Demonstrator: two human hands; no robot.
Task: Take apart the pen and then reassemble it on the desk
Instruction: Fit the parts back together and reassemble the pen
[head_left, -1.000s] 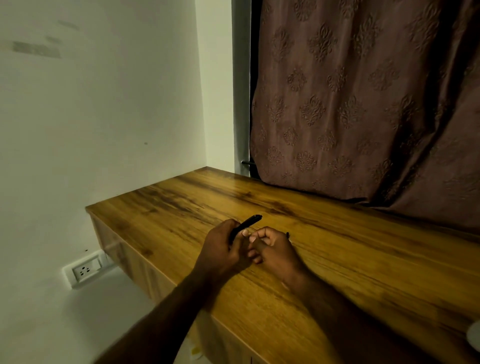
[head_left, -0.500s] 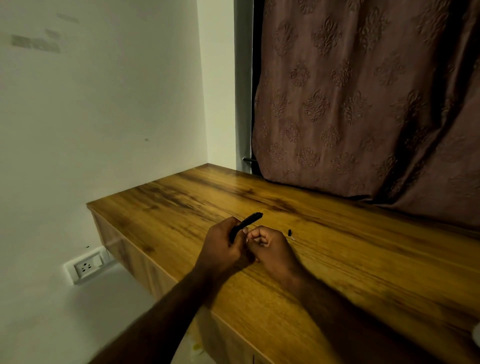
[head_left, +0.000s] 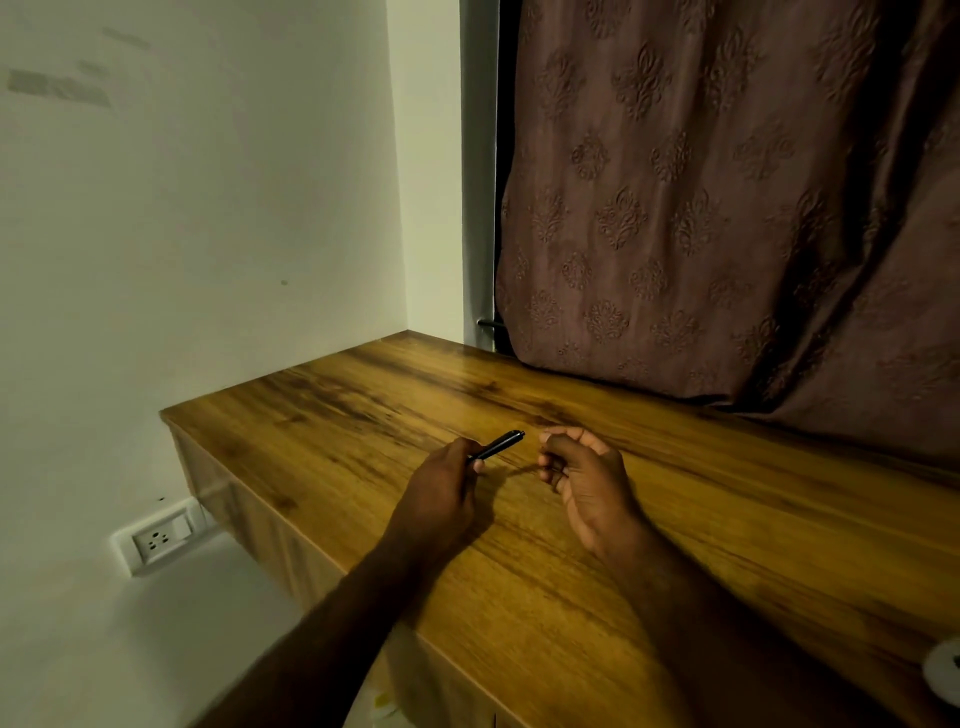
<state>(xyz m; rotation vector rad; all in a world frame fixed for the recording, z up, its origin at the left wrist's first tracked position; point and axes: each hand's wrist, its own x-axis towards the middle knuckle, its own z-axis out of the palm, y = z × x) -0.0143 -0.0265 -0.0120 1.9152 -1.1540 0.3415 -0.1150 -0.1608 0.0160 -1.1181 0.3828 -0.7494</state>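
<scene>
A slim black pen barrel (head_left: 497, 445) sticks out up and to the right from my left hand (head_left: 441, 486), which grips its lower end just above the wooden desk (head_left: 363, 395). My right hand (head_left: 584, 475) is a short way to the right of the barrel, apart from it, with its fingers curled inward. I cannot tell what, if anything, lies inside the right hand's curled fingers. The small dark pen part seen earlier on the desk is hidden behind the right hand now.
A brown patterned curtain (head_left: 727, 208) hangs over the desk's far edge. A white wall (head_left: 208, 208) borders the desk on the left, with a socket (head_left: 156, 540) low down. A white object (head_left: 945, 670) sits at the desk's right edge.
My two hands were together at the pen's lower end; the right hand has pulled away to the right, leaving the barrel in the left hand alone.
</scene>
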